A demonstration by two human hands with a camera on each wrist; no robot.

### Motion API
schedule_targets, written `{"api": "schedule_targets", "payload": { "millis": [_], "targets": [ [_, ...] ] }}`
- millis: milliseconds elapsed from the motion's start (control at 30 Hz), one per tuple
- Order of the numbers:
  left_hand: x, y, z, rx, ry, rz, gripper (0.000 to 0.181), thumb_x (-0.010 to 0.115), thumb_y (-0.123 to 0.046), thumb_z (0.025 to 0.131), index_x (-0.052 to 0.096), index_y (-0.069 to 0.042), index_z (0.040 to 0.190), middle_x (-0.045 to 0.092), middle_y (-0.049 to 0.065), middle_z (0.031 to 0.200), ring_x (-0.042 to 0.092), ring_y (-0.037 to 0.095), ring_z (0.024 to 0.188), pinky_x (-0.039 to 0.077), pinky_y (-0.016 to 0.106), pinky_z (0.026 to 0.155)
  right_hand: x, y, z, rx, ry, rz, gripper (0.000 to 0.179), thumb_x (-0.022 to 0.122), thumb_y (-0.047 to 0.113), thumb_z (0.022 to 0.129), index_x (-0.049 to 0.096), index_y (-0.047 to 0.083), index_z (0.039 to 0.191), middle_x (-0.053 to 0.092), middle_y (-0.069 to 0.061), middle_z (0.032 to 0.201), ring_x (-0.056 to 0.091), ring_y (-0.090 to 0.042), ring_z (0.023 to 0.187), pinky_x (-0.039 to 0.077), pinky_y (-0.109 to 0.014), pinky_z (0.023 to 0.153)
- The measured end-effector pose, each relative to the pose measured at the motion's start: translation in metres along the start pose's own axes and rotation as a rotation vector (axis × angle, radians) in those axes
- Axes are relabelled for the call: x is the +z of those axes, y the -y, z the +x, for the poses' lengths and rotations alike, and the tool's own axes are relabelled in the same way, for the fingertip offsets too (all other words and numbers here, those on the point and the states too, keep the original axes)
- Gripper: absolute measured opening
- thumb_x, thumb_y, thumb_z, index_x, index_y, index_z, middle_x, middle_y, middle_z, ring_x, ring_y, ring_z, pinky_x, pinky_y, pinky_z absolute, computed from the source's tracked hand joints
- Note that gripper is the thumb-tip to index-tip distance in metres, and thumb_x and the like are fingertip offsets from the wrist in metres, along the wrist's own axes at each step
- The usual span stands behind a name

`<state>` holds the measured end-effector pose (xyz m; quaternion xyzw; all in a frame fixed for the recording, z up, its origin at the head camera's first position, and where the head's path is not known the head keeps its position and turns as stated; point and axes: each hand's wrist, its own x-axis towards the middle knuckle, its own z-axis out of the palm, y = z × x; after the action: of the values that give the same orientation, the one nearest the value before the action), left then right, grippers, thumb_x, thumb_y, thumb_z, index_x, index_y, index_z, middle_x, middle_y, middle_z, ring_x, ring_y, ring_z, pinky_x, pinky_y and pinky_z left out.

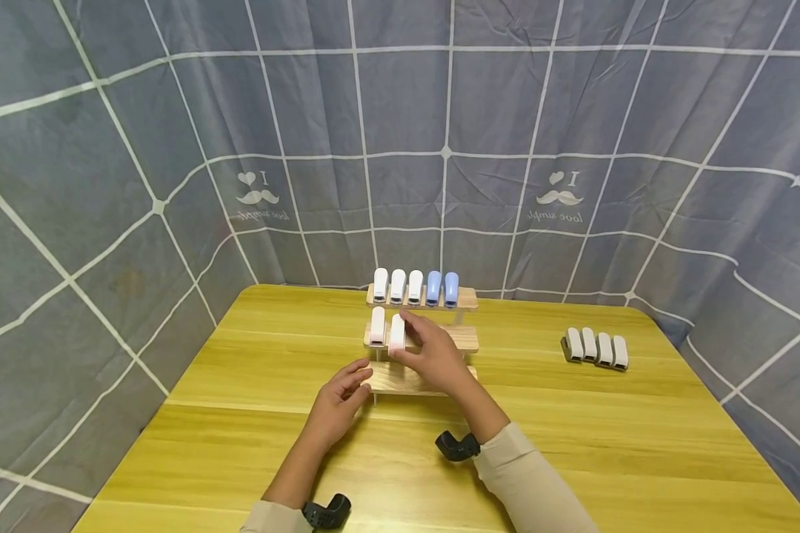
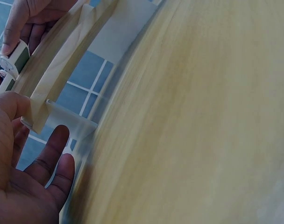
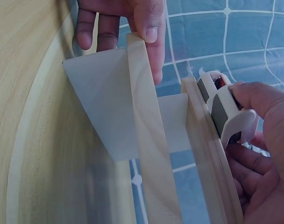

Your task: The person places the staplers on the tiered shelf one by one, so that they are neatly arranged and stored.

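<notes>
My right hand point(image 1: 433, 355) pinches a small white stapler point(image 1: 397, 333) on the middle tier of a wooden stand, thumb at its front end and a finger at its back. Beside it on the same tier, to the left, is another white stapler point(image 1: 377, 326). In the right wrist view the held stapler point(image 3: 226, 114) sits right at the board, its dark base facing the wood. My left hand point(image 1: 336, 403) touches the left end of the bottom board point(image 1: 400, 379), fingers loosely bent; in the left wrist view two of its fingers point(image 2: 58, 144) spread free below the board.
The top tier point(image 1: 468, 298) bears several white staplers point(image 1: 397, 286) and two blue staplers point(image 1: 442, 289). Several white staplers with dark bases point(image 1: 596, 348) stand in a row on the table point(image 1: 573, 444) at the right. A grey curtain point(image 1: 400, 111) hangs behind.
</notes>
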<state>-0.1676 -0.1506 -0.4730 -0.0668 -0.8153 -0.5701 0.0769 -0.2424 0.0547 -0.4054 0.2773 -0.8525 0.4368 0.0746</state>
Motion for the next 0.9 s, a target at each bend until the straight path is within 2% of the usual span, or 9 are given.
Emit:
{"api": "schedule_targets", "payload": {
  "millis": [267,600,900],
  "targets": [
    [0.0001,0.0007,-0.0010,-0.002,-0.010,0.003,0.031,0.063,-0.013,0.099,0.067,-0.005,0.129,0.052,-0.003,0.145,0.058,0.024,0.121,0.049,0.041,0.096,0.0035,0.0019,-0.0005,0.023,-0.002,-0.089,0.071,0.077,0.030,0.089,0.046,0.008,0.149,0.053,-0.011,0.144,0.050,-0.027,0.131,0.040,-0.044,0.107],
    [0.0008,0.0013,-0.0003,0.016,-0.010,0.004,0.032,0.063,-0.013,0.099,0.066,-0.004,0.129,0.052,0.000,0.146,0.059,0.026,0.120,0.049,0.043,0.096,0.0065,0.0019,-0.0008,0.036,-0.033,-0.125,0.070,0.075,0.032,0.090,0.046,0.008,0.149,0.054,-0.011,0.142,0.051,-0.028,0.130,0.040,-0.046,0.106],
    [0.0014,-0.0011,-0.0001,-0.012,-0.005,-0.001,0.032,0.063,-0.012,0.099,0.066,-0.005,0.130,0.052,-0.003,0.146,0.058,0.022,0.121,0.049,0.039,0.096,0.0076,0.0015,-0.0012,0.054,-0.061,-0.125,0.069,0.075,0.033,0.090,0.046,0.009,0.149,0.054,-0.011,0.143,0.051,-0.028,0.130,0.039,-0.046,0.107]
  ]
}}
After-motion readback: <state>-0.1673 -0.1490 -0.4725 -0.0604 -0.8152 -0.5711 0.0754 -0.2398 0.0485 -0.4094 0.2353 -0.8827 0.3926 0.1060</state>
